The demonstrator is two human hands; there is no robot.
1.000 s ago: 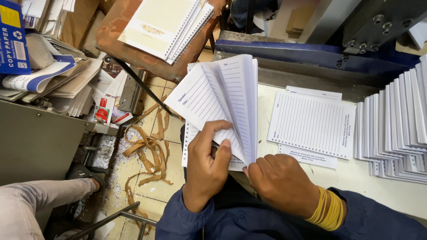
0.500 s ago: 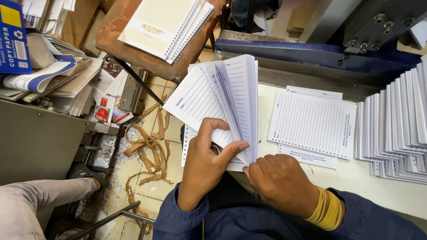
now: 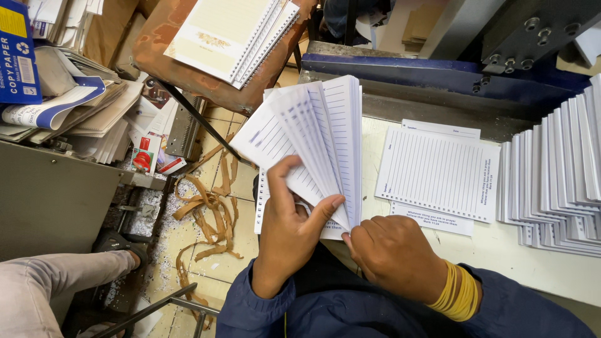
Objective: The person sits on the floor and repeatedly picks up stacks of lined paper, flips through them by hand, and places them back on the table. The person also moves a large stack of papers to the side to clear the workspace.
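Note:
My left hand (image 3: 289, 235) and my right hand (image 3: 391, 253) hold a fanned stack of white ruled sheets (image 3: 313, 134) upright over my lap. The left thumb presses on the fanned-out sheets at the left, and the right fingers pinch the stack's lower right corner. Yellow bands ring my right wrist. On the white table (image 3: 501, 247) to the right lies a flat pile of ruled sheets (image 3: 438, 172).
Stepped stacks of white sheets (image 3: 557, 181) fill the table's right side. A dark blue machine (image 3: 438, 69) stands behind. Spiral notebooks (image 3: 228, 34) rest on a brown stool at top. Paper strips (image 3: 206, 209) litter the floor, and another person's leg (image 3: 56, 281) is at bottom left.
The left thumb has pushed more sheets off to the left, so the fan has spread wider. The right hand has stayed at the stack's corner.

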